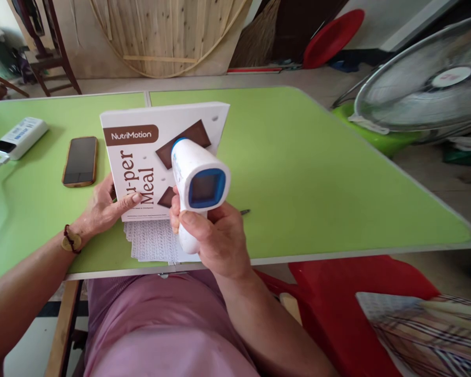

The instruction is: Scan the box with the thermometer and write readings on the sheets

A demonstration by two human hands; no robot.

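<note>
My left hand (104,207) grips the left edge of a white box (137,162) printed "NutriMotion", its thumb on the front and its other fingers behind. The box is tilted up, its printed face toward me. In front of it my right hand (215,233) is wrapped round the handle of a white infrared thermometer (198,167) with a blue-framed screen. The screen looks dark and faces me, and the far end points at the box. Below the box, sheets of handwritten paper (151,241) lie at the near table edge. A pen tip (245,212) shows beyond my right hand.
On the green table (317,183), a phone (80,159) and a white power bank (20,137) with a cable lie to the left. A large fan (447,78) stands at the right, beyond the table. A red chair (337,293) with folded cloth is near on the right.
</note>
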